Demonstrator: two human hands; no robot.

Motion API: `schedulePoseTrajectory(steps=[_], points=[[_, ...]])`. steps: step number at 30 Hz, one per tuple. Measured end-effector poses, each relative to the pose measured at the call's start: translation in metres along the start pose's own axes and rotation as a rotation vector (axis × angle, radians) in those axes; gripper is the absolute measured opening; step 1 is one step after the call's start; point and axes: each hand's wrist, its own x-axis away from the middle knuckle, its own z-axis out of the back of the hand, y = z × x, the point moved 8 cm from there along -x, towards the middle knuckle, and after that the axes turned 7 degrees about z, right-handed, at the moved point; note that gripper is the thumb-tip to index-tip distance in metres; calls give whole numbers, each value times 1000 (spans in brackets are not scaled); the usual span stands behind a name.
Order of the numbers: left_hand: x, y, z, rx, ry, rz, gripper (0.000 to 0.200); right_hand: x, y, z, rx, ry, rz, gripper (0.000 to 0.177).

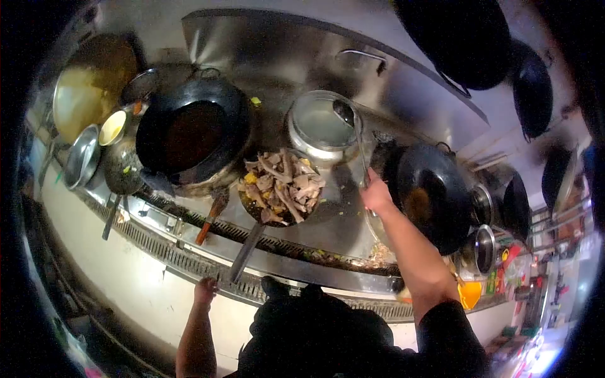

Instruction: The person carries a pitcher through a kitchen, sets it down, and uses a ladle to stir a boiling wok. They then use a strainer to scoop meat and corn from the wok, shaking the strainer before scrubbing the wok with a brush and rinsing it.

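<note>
My right hand (376, 193) is closed around the handle of a metal ladle (359, 135). The ladle's dark bowl lies over the back right of a metal pot (322, 151) of cloudy liquid. Near the stove's front edge, my left hand (206, 291) has its fingers curled; what they hold, if anything, is too small to make out. Between my hands, a long-handled strainer (246, 253) carries a heap of pale meat pieces (287, 183) with some yellow bits.
A large dark wok (217, 94) with dark liquid stands left, another wok (450, 189) right. A wooden-handled brush (211, 220) lies near the front grate (151, 246). Bowls (83, 157) and a second strainer (120, 173) sit at left. Woks (466, 38) hang upper right.
</note>
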Motion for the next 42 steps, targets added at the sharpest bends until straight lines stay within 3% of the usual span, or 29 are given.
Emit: schedulePoseTrajectory(steps=[1, 2, 3, 5, 6, 7, 8, 9, 11, 13, 14, 16, 18, 20, 23, 25, 26, 27, 29, 31, 33, 35, 36, 37, 38, 39, 41, 42], points=[[10, 10, -12, 158, -18, 17, 11, -11, 2, -9, 45, -10, -29, 66], [21, 20, -22, 171, -10, 11, 11, -36, 37, -28, -87, -7, -41, 53], [31, 28, -32, 199, -22, 12, 14, -41, 29, -19, -85, -12, -29, 53], [53, 46, -50, 233, -34, 15, 18, -29, 16, -30, -1020, -244, -389, 36], [65, 55, -60, 191, -63, 32, 24, -23, 2, -30, -1308, -416, -405, 22], [72, 62, -70, 149, -94, 49, 30, -15, -5, -21, -1301, -421, -404, 22], [75, 68, -75, 159, -93, 50, 30, 0, -25, -16, -1528, -497, -432, 6], [79, 77, -84, 26, -137, -2, 37, 13, -40, -12, -1756, -573, -460, 17], [79, 84, -99, -101, -177, -54, 43, 31, -47, -1, -1745, -555, -401, 16], [82, 104, -120, -394, -207, -369, 53, 61, -73, 12, -1802, -617, -457, 15], [100, 128, -129, -828, -60, -429, 58, 70, -76, 14, -1836, -610, -512, 7], [98, 133, -137, -936, -31, -474, 59, 91, -95, 21, -1772, -649, -513, 10], [94, 130, -143, -1046, -3, -520, 59, 103, -92, 19, -1685, -674, -541, 31], [95, 131, -146, -1089, 72, -635, 51, 115, -96, 18, -1636, -699, -543, 31], [90, 128, -145, -1075, 112, -609, 45, 138, -100, 20, -1552, -689, -597, 34], [93, 130, -148, -1069, 112, -621, 44, 145, -93, 29, -1344, -663, -461, 53], [95, 133, -149, -1062, 116, -633, 43, 154, -93, 40, -1192, -508, -516, 62], [98, 135, -150, -1059, 114, -633, 43, 163, -100, 45, -1189, -507, -517, 62], [99, 135, -149, -1073, 126, -576, 43, 169, -97, 65, -848, -428, -388, 67], [96, 132, -147, -1040, 122, -567, 43, 173, -87, 76, -831, -389, -378, 71], [96, 132, -144, -1008, 121, -560, 43, 166, -74, 90, -621, -288, -287, 74], [99, 133, -139, -871, 97, -522, 44, 148, -64, 86, -508, -299, -213, 74], [90, 125, -134, -869, 100, -520, 44, 134, -61, 87, -290, -269, -141, 73], [71, 108, -122, -564, 33, -442, 44, 118, -58, 87, -74, -237, -66, 72], [59, 93, -111, -259, -31, -361, 45, 100, -50, 80, -91, -214, -57, 72], [58, 88, -104, -257, -27, -362, 45, 81, -42, 72, -109, -192, -47, 71], [52, 63, -88, 137, -34, -116, 47, 45, -38, 56, -27, -129, 26, 70], [54, 53, -82, 144, 1, -96, 47, 20, -14, 40, -29, -131, 31, 70]])
